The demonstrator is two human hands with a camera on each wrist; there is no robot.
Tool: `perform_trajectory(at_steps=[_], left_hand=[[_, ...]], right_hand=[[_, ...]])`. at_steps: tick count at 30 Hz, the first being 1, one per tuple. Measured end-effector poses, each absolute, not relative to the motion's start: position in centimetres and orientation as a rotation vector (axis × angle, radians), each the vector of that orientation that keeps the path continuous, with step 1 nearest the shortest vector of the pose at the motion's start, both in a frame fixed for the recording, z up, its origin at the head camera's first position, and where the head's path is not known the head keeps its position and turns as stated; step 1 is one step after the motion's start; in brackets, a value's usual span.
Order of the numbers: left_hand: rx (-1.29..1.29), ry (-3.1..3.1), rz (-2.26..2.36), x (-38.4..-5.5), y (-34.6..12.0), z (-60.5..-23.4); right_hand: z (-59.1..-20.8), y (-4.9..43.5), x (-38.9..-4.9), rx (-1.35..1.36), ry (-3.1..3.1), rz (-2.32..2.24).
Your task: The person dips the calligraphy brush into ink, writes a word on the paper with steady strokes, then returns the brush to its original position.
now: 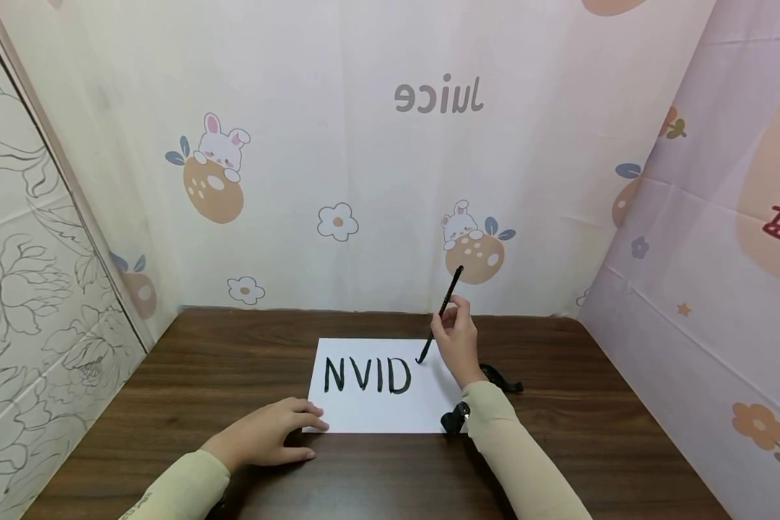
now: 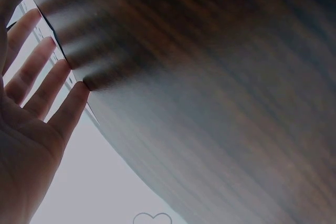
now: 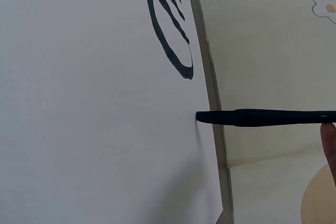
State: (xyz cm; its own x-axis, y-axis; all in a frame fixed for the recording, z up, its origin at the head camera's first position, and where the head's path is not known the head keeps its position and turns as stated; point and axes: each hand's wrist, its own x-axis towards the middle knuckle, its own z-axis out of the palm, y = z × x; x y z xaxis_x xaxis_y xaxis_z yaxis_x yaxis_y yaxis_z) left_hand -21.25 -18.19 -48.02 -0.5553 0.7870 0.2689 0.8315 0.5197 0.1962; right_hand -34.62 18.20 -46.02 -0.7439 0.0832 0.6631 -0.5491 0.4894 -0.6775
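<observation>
A white sheet of paper (image 1: 377,415) lies on the brown wooden table (image 1: 234,339), with dark letters (image 1: 367,375) reading "NVID". My right hand (image 1: 458,336) pinches a slim black brush pen (image 3: 278,117) around its middle. The pen leans with its top up and to the right; its tip is at the paper near the far edge, right of the D. At the sheet's lower left corner rests my left hand (image 1: 269,433), fingers spread, some on the paper. In the left wrist view, the extended fingers (image 2: 44,90) touch the surface and hold nothing.
Patterned curtain (image 1: 338,159) hangs behind the table, and printed panels stand at the left and right. A black wrist camera (image 1: 455,419) sits by the right cuff, over the paper's lower right corner. Beyond that forearm is a black curved item (image 1: 502,378).
</observation>
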Motion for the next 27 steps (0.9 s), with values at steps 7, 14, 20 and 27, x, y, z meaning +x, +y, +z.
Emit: perform_trajectory(at_steps=[7, 14, 20, 27], left_hand=[[-1.41, -2.577, -0.45, -21.22, -18.12, -48.09], [-1.408, -2.582, -0.447, -21.2, -18.13, -48.01], [-1.399, -2.602, -0.455, -21.17, -18.15, -47.84], [-1.413, -2.595, -0.458, -21.19, -18.1, -47.82]], right_hand=[[-46.15, 18.28, -34.5, 0.385, -2.093, 1.288], [-46.25, 18.34, -34.43, 0.398, -2.093, 1.28], [-46.34, 18.35, -34.38, 0.411, -2.089, 1.262], [-46.44, 18.4, -34.3, 0.415, -2.09, 1.275]])
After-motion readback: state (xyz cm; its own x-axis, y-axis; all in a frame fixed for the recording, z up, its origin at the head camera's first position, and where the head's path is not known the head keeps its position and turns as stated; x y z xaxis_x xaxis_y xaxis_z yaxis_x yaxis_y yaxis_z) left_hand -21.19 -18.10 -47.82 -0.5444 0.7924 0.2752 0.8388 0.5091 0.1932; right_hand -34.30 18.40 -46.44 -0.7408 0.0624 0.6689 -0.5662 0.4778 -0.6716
